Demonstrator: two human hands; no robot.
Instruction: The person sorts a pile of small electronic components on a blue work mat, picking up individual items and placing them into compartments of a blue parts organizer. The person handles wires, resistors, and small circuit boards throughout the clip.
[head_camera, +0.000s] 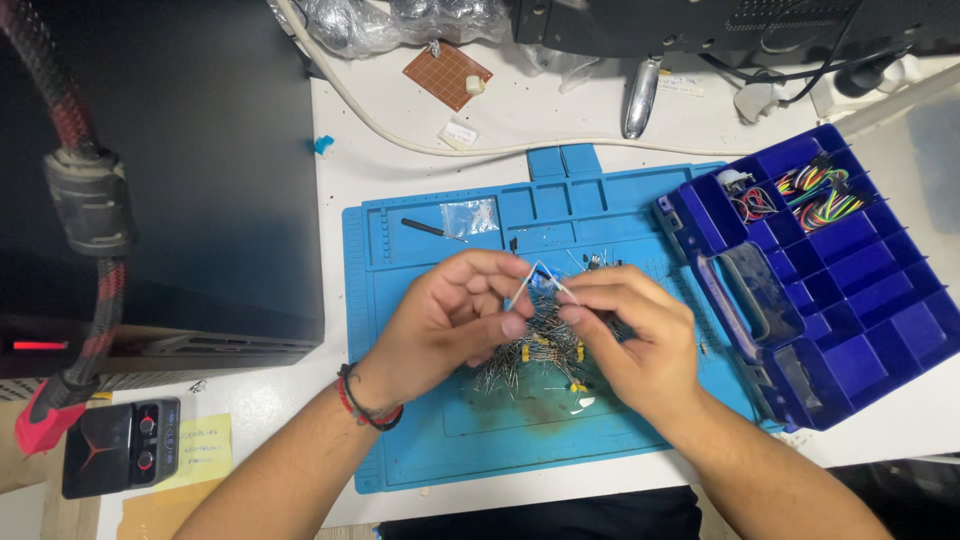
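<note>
Two bare hands meet over a blue silicone work mat (420, 440) on the white bench (560, 110). Far off to the left hand's outer side stands a black box-shaped case (190, 170). The left hand (450, 315) pinches one wire leg of a small blue component with bent metal leads (538, 277); the right hand (625, 335) pinches the other leg, fingertips nearly touching. Directly beneath both hands lies a heap of loose thin-leaded components (530, 360). Just beyond the right hand sits an open dark blue plastic compartment box (860, 300) holding coloured jumper wires (815, 195).
</note>
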